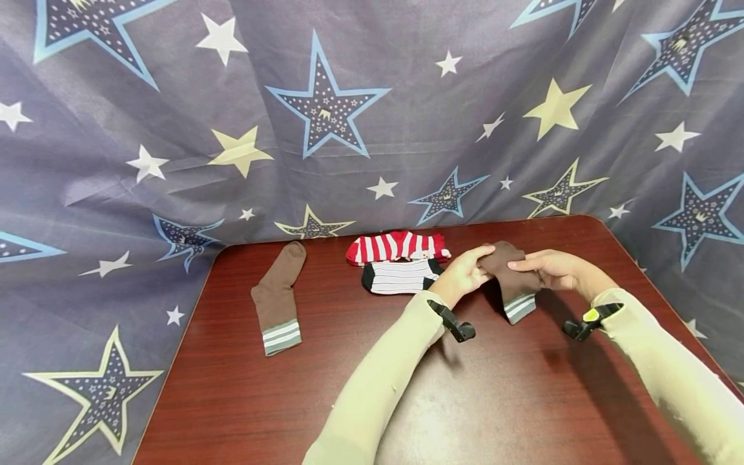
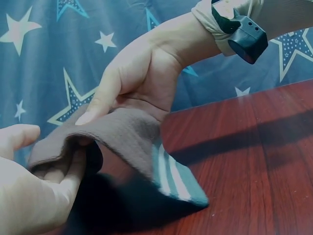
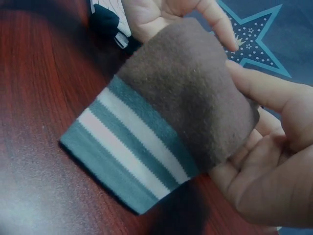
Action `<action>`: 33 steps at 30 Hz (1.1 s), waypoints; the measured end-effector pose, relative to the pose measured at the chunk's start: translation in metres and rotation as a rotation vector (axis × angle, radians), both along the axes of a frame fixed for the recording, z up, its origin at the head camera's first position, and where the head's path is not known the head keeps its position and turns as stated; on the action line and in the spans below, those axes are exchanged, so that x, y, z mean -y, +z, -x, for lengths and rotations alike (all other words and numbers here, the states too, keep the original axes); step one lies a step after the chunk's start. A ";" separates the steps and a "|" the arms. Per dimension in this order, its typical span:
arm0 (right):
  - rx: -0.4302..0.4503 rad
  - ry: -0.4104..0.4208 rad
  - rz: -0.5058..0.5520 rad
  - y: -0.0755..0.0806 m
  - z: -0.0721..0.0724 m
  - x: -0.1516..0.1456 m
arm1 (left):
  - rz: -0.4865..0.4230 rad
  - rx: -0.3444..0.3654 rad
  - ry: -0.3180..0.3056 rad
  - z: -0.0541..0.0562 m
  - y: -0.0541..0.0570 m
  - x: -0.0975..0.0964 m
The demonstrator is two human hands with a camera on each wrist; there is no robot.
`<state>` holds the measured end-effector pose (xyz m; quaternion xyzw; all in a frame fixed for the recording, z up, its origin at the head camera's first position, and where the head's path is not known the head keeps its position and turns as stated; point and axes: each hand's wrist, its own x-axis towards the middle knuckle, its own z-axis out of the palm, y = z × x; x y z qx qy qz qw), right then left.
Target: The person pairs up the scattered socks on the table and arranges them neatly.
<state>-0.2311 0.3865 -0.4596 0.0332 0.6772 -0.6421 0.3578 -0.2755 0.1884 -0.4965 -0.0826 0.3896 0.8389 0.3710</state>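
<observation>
A brown sock [image 1: 511,274] with a green-grey cuff and two white stripes is held up above the right part of the table, folded over. My right hand [image 1: 560,270] pinches it, thumb on top and fingers beneath, as the right wrist view shows. At its other end my left hand [image 1: 467,272] grips it, with fingers tucked under the fabric in the left wrist view. The striped cuff [image 3: 127,147] hangs down toward the table. A matching brown sock [image 1: 278,290] lies flat at the left, cuff toward me.
Red and white striped socks [image 1: 398,247] lie near the table's back edge. In front of them is a white sock with black toe and thin dark lines [image 1: 398,278], close to my left hand. A star-patterned cloth [image 1: 349,174] hangs behind the reddish-brown table [image 1: 244,400].
</observation>
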 end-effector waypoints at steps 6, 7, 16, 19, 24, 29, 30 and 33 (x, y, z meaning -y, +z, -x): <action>-0.061 0.104 -0.015 -0.006 0.002 0.005 | -0.023 -0.055 -0.109 0.002 0.003 0.016; -0.069 0.114 -0.020 -0.007 0.002 0.006 | -0.026 -0.068 -0.136 0.002 0.004 0.018; -0.096 0.137 -0.026 -0.010 0.004 0.018 | 0.049 -0.062 -0.150 0.010 0.008 0.035; -0.093 0.152 -0.005 -0.007 0.004 0.022 | 0.075 -0.062 -0.110 0.014 0.007 0.039; -0.089 0.182 0.020 -0.005 0.005 0.026 | 0.052 -0.084 -0.151 0.019 0.008 0.044; -0.081 0.235 0.044 -0.003 0.007 0.028 | 0.001 -0.146 -0.193 0.020 0.014 0.048; -0.077 0.237 0.045 -0.003 0.007 0.029 | -0.008 -0.151 -0.192 0.020 0.016 0.049; -0.073 0.240 0.040 -0.004 0.009 0.030 | -0.002 -0.141 -0.180 0.019 0.020 0.052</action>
